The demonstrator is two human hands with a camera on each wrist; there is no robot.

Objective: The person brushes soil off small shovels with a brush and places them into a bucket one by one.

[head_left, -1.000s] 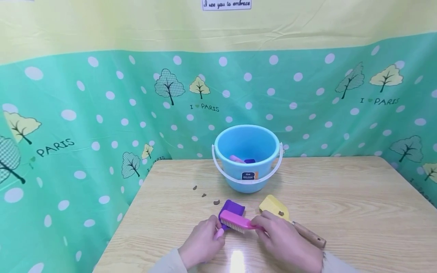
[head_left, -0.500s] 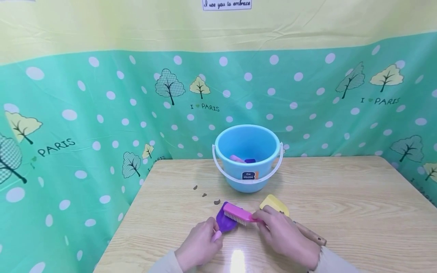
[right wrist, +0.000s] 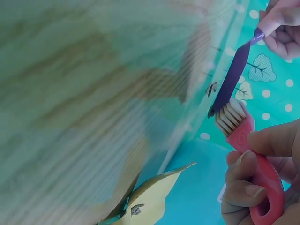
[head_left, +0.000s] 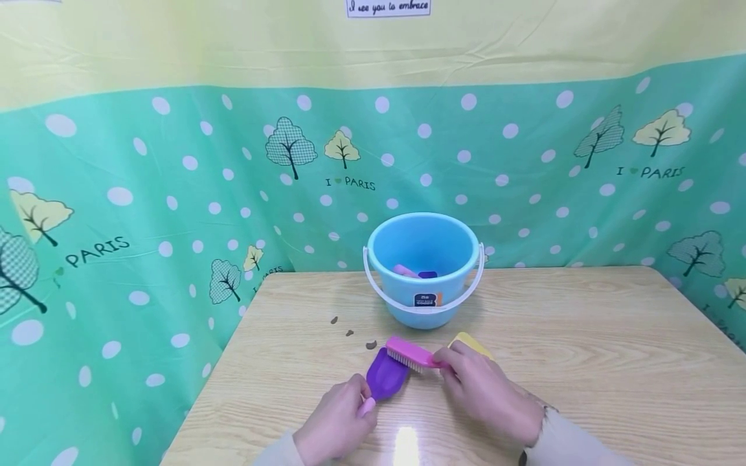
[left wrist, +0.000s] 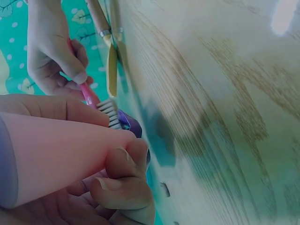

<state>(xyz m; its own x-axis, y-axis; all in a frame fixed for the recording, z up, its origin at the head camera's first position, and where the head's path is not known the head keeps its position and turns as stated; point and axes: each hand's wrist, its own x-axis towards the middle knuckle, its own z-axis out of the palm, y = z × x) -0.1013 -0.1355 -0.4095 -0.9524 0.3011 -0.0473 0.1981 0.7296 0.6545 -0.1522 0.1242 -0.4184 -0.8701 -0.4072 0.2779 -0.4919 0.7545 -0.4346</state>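
Note:
My left hand (head_left: 338, 417) grips the pink handle (left wrist: 61, 159) of a small purple toy shovel (head_left: 386, 375), whose blade tilts just over the table. In my right hand (head_left: 486, 391) is a pink brush (head_left: 409, 351), held by its handle. Its pale bristles (right wrist: 230, 118) are against or very near the front end of the shovel blade. Several small brown bits (head_left: 371, 345) lie on the table, the nearest beside the blade's front edge. A yellow shovel (head_left: 473, 343) rests partly hidden under my right hand; its wooden handle (left wrist: 97, 16) shows in the left wrist view.
Beyond my hands stands a light blue bucket (head_left: 422, 307) with a white handle. A pink-handled thing (head_left: 405, 270) and something dark purple (head_left: 428, 274) are inside it. The yellow shovel carries a brown bit (right wrist: 137, 209). A printed green cloth (head_left: 192, 162) hangs around the wooden table (head_left: 583, 336).
The brush has moved forward along the purple shovel toward its front edge. My left hand has shifted slightly left and turned the blade. My right hand now covers more of the yellow shovel.

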